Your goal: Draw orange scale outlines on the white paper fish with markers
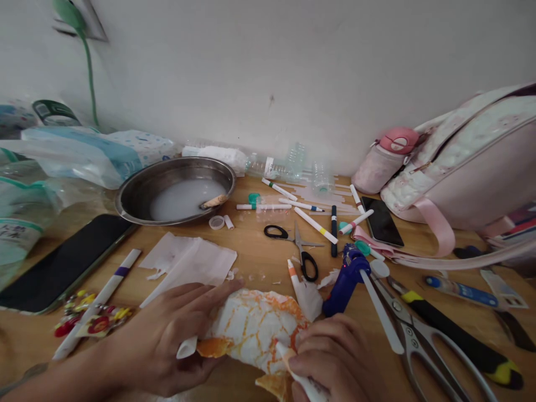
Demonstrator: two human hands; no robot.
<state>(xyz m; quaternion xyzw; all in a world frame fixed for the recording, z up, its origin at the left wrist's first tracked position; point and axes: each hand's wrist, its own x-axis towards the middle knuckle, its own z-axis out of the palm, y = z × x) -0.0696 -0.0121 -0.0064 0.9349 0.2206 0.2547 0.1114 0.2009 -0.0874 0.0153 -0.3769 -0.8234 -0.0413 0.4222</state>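
Observation:
My left hand [176, 329] is closed on the left end of a rounded, white paper-covered craft piece [255, 321] marked with orange lines and patches. A white cylindrical end [187, 347], perhaps a marker cap, pokes out between its fingers. In my right hand [335, 357] is a white marker [307, 385], its tip against the lower right of the craft piece. Orange flaps [215, 347] stick out along the lower edge. Torn white tissue [201, 259] lies just beyond my left hand. Near my right hand are an orange-banded marker [294, 279] and a blue glue gun [341, 287].
A metal bowl [125, 198] of cloudy liquid stands at the back left, beside a dark phone [62, 262]. Black-handled scissors [299, 243] and several markers lie mid-table. Large scissors [412, 335], a utility knife [460, 335], a pink bottle [377, 162] and a backpack [473, 162] occupy the right.

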